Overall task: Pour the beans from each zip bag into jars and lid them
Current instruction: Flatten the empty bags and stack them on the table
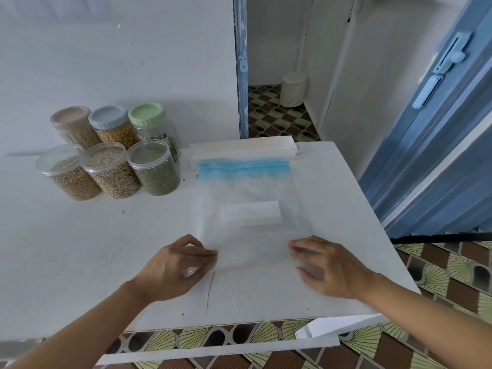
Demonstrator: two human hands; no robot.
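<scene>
Bag (250, 209) flat; near corners at fingers (205, 253)

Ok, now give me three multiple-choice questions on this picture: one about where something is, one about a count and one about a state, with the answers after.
1. Where do the jars stand relative to the zip bag?
A. to its left, farther back
B. to its right
C. on top of it

2. How many jars are there?
A. four
B. six
C. eight

3. What state is the zip bag in?
A. full of beans
B. held upright over a jar
C. empty and flat on the table

Answers:
1 A: the jars cluster at the table's far left, and the bag lies to their right.
2 B: they stand in two rows of three.
3 C: the table shows through the bag, and the left hand and right hand hold its near corners.
</scene>
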